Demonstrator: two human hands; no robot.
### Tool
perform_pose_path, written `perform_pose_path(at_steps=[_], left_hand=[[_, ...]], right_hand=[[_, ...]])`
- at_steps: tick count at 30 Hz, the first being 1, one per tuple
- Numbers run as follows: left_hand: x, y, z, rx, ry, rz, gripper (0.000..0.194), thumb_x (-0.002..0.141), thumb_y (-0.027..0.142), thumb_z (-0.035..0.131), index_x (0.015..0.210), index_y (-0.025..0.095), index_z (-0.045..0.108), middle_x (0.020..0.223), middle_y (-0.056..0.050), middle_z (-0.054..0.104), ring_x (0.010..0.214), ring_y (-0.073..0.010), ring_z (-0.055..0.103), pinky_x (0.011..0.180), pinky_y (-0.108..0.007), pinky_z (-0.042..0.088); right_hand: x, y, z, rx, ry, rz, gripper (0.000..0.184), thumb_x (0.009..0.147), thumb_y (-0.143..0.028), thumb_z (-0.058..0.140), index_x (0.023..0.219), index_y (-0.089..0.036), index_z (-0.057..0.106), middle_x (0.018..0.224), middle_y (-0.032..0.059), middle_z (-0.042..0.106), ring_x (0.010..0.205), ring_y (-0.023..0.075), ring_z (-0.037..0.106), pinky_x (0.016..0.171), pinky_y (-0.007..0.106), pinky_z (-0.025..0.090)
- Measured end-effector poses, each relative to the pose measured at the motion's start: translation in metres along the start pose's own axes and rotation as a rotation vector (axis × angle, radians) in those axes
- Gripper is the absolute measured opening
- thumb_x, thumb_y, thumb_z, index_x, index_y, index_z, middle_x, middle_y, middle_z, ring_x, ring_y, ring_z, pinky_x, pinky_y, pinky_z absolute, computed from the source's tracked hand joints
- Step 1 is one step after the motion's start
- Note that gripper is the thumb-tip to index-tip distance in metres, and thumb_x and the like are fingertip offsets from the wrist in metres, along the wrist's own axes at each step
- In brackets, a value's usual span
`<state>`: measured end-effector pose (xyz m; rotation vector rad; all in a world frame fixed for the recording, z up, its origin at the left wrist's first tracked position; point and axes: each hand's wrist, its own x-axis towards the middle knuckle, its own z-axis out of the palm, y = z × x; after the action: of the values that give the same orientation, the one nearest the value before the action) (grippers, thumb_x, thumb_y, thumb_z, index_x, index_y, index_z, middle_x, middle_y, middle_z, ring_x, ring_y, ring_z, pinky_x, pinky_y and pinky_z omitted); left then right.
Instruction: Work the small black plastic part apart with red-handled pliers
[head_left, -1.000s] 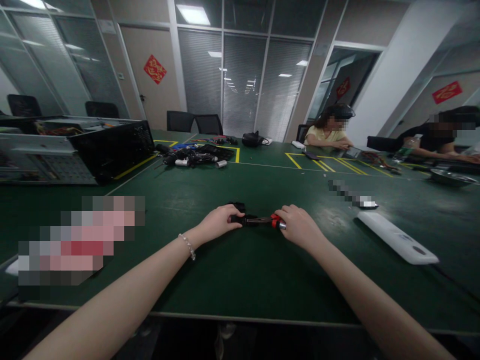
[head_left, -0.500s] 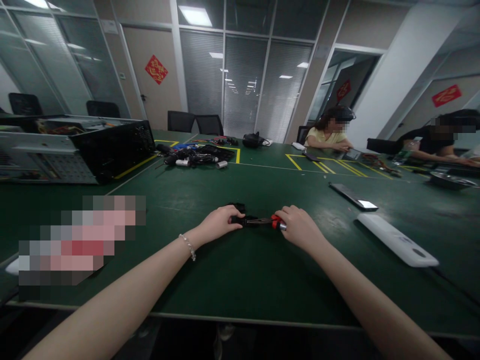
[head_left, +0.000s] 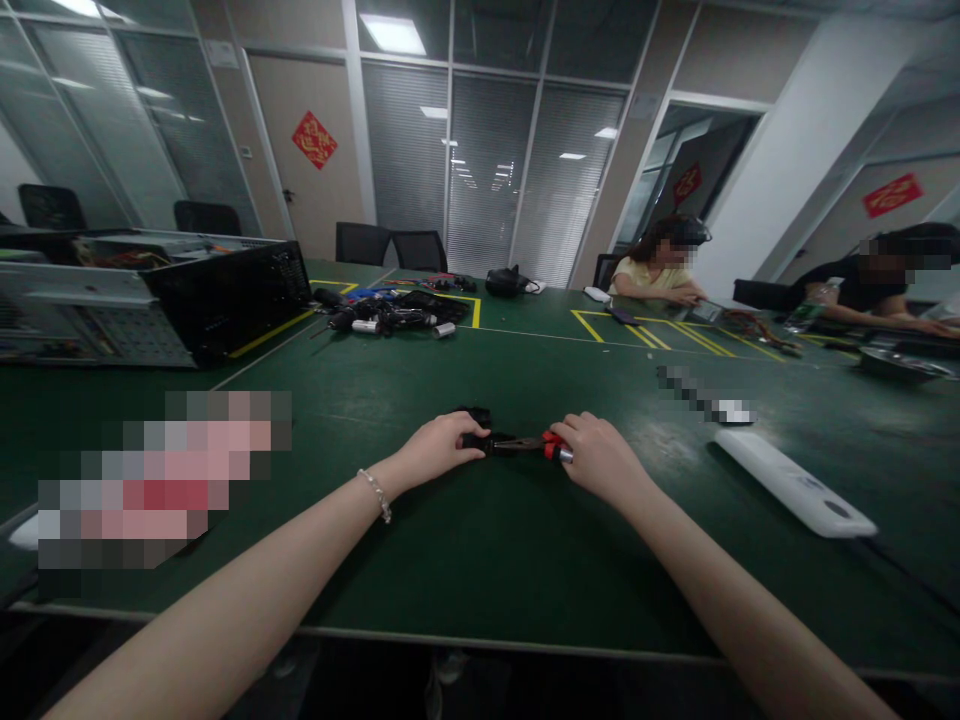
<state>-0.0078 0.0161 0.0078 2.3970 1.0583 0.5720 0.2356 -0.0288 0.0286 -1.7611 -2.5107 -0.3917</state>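
In the head view, my right hand [head_left: 600, 455] is closed around the red handles of a pair of pliers [head_left: 531, 443]. The metal jaws point left and reach a small black part [head_left: 480, 441], which my left hand [head_left: 442, 442] pinches between thumb and fingers. What kind of part it is I cannot make out, and the fingers cover some of it. Another dark piece [head_left: 475, 412] lies on the green table [head_left: 487, 560] just behind my left fingertips. A beaded bracelet [head_left: 375, 495] circles my left wrist.
An opened computer case [head_left: 247, 300] stands at the back left, with a pile of black cables [head_left: 397, 310] to its right. A white power bank-like device [head_left: 795, 482] with a cord lies on the right. Two people sit across at the far right. A blurred-out item [head_left: 161, 485] lies at the left.
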Motion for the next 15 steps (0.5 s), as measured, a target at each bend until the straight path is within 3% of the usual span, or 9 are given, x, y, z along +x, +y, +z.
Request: perform_pose_path(at_steps=[6, 15], left_hand=[[0.0006, -0.0024, 0.0013, 0.004, -0.006, 0.005, 0.029, 0.074, 0.032, 0.057, 0.102, 0.023, 0.056, 0.098, -0.002, 0.054, 0.069, -0.0126, 0.051, 0.061, -0.024, 0.040], [-0.0004, 0.0003, -0.0005, 0.013, 0.001, 0.006, 0.029, 0.074, 0.031, 0.057, 0.102, 0.023, 0.056, 0.100, -0.001, 0.053, 0.069, -0.0122, 0.051, 0.061, -0.024, 0.040]], right_hand=[[0.0000, 0.0004, 0.0013, 0.044, -0.042, 0.017, 0.029, 0.071, -0.018, 0.046, 0.098, -0.016, 0.057, 0.085, 0.0071, 0.057, 0.076, 0.0171, 0.049, 0.067, 0.028, 0.039], [-0.0003, -0.0001, 0.0008, -0.002, 0.004, -0.006, 0.029, 0.072, -0.020, 0.047, 0.099, -0.016, 0.056, 0.089, 0.0083, 0.057, 0.079, 0.0184, 0.049, 0.070, 0.030, 0.038]])
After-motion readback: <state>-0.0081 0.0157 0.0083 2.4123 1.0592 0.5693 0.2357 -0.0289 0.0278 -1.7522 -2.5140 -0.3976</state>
